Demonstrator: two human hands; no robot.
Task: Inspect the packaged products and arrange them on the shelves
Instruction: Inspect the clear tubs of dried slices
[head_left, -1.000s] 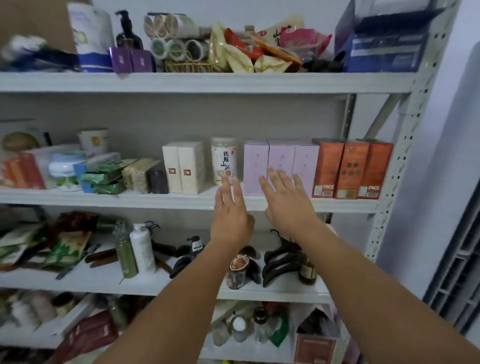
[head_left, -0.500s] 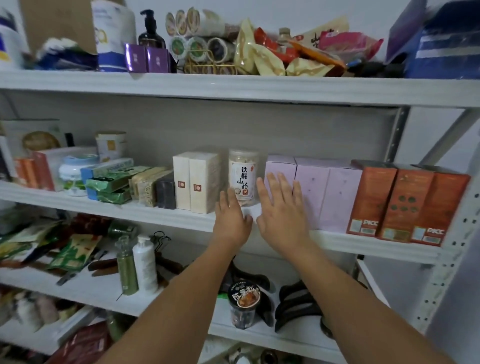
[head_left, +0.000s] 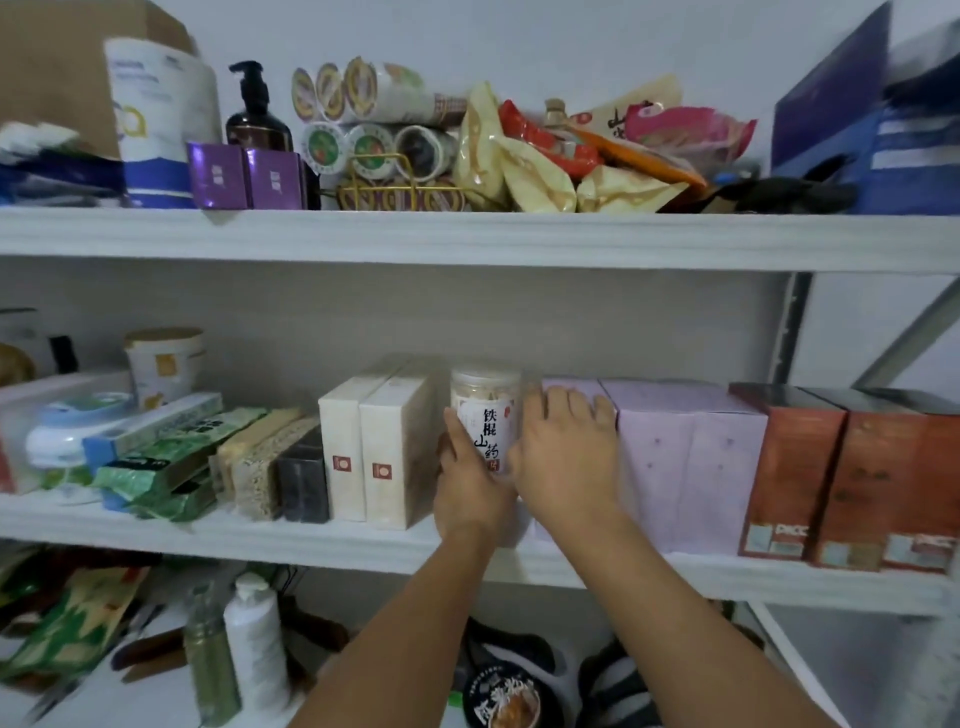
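- On the middle shelf (head_left: 260, 540), the jar (head_left: 485, 410) stands upright, label out, in the slot between the white boxes (head_left: 374, 457) and the lilac boxes (head_left: 685, 467).
- left hand (head_left: 470, 488): fingers near straight, laid flat on the jar's left flank. Touching it, with no curl round it visible.
- right hand (head_left: 563, 467): fingers spread and straight, thumb side against the jar's right flank, fingertips over the upper front of the leftmost lilac box. It grips nothing that I can see.
- My read: a two-sided cradle, either squaring the jar in line or about to draw it out for a check.
- Tight slot: white boxes are just beside the jar on the left, lilac box close on the right. There's little finger room, so forward is likely the easiest way out.
- Nearby: orange boxes (head_left: 831, 478) right of the lilac ones, green packets (head_left: 171, 467) further left.
- Above: pump bottle (head_left: 257, 119) and snack bags (head_left: 524, 166) on the top shelf, clear of the hands.
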